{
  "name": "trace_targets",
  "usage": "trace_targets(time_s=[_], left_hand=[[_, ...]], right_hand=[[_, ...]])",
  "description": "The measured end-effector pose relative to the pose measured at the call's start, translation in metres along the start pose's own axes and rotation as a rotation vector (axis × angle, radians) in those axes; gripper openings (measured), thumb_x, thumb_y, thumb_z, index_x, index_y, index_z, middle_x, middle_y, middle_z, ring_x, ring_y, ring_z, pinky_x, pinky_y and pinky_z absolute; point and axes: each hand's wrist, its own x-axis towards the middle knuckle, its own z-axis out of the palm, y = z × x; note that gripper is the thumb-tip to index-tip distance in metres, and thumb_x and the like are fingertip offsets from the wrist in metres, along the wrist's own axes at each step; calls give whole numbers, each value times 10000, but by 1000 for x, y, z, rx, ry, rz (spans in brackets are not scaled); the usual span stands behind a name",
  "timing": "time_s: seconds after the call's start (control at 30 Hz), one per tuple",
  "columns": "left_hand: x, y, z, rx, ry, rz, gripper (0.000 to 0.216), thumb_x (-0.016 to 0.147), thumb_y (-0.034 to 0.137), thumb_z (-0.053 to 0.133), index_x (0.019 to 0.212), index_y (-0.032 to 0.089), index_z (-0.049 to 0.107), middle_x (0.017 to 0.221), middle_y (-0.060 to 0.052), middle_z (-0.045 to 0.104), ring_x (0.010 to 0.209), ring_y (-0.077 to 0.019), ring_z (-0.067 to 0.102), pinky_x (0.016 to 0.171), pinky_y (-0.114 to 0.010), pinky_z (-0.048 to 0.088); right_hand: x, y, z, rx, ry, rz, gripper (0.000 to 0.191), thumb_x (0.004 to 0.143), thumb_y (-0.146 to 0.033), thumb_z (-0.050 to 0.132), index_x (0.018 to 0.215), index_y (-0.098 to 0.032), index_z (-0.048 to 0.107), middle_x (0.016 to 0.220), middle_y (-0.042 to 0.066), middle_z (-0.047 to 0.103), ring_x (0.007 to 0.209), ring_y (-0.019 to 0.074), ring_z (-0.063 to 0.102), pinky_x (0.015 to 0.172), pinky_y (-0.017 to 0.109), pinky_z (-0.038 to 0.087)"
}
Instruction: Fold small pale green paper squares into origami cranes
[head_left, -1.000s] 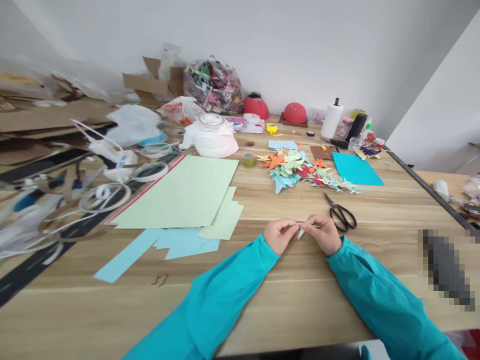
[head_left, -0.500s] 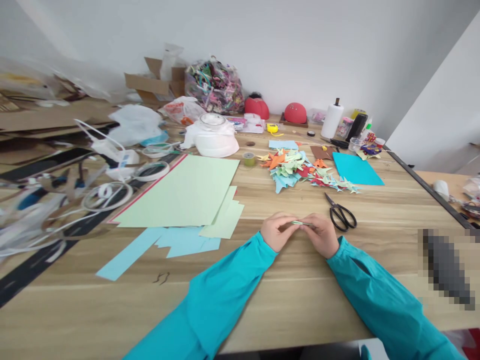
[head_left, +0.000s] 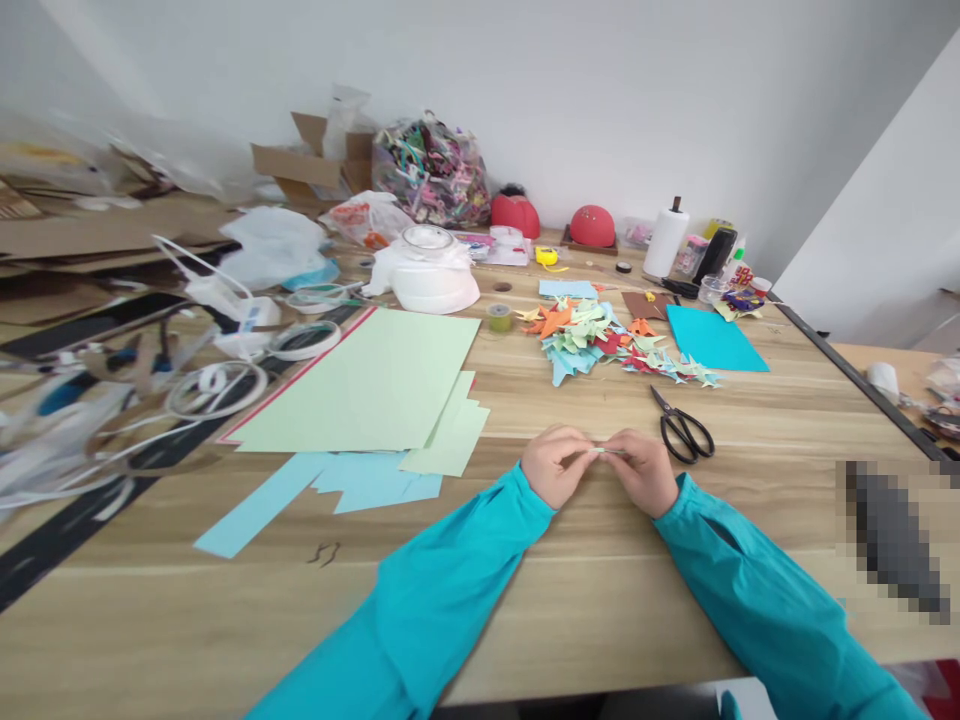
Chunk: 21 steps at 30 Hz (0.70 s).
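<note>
A small folded piece of pale green paper [head_left: 599, 450] is pinched between my two hands, just above the table. My left hand [head_left: 556, 465] grips its left end, fingertips closed. From the other side, my right hand [head_left: 641, 470] holds the right end between thumb and fingers. Most of the paper is hidden behind the fingertips. Black-handled scissors [head_left: 684, 430] lie just right of my right hand. Beyond both hands is a pile of folded paper shapes [head_left: 581, 335] in orange, green, blue and red.
Large light green sheets [head_left: 360, 380] lie to the left, over light blue paper pieces [head_left: 259, 505]. A turquoise sheet [head_left: 716, 337] rests at the right back. Cables [head_left: 217, 390] and a power strip [head_left: 255, 325] clutter the far left. A white bottle [head_left: 666, 240] stands at the back.
My fingertips have shifted slightly on the paper, and less of it shows between them. The hands stay in nearly the same place.
</note>
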Motion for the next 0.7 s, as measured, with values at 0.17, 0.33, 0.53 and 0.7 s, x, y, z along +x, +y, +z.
trace_targets(time_s=[0.17, 0.33, 0.53, 0.7], left_hand=[[-1, -2, 0, 136, 3, 146, 172, 744, 175, 565, 898, 156, 639, 869, -80, 659, 798, -174, 574, 715, -322, 484], [-2, -7, 2, 231, -70, 218, 214, 783, 157, 501, 967, 138, 608, 913, -95, 655, 835, -187, 568, 734, -346, 475], [-3, -10, 3, 267, -116, 216, 174, 803, 169, 478, 908, 141, 614, 888, -80, 661, 834, -175, 564, 729, -330, 464], [-2, -9, 1, 292, -120, 216, 147, 794, 180, 492, 829, 147, 631, 804, -53, 673, 779, -173, 561, 688, -318, 445]], right_hand=[[-1, 0, 1, -5, 17, 4, 85, 767, -187, 573, 780, -179, 657, 687, 47, 632, 639, 148, 576, 582, 263, 465], [-1, 1, 2, -14, 40, 17, 96, 769, -196, 572, 798, -187, 663, 710, 51, 647, 659, 155, 588, 614, 276, 478], [-2, 4, 2, -52, 62, 43, 77, 755, -199, 588, 763, -179, 662, 685, 53, 642, 628, 154, 583, 587, 275, 470], [-3, 4, 1, -75, 35, 55, 75, 757, -207, 584, 756, -179, 654, 674, 47, 628, 611, 149, 569, 572, 269, 460]])
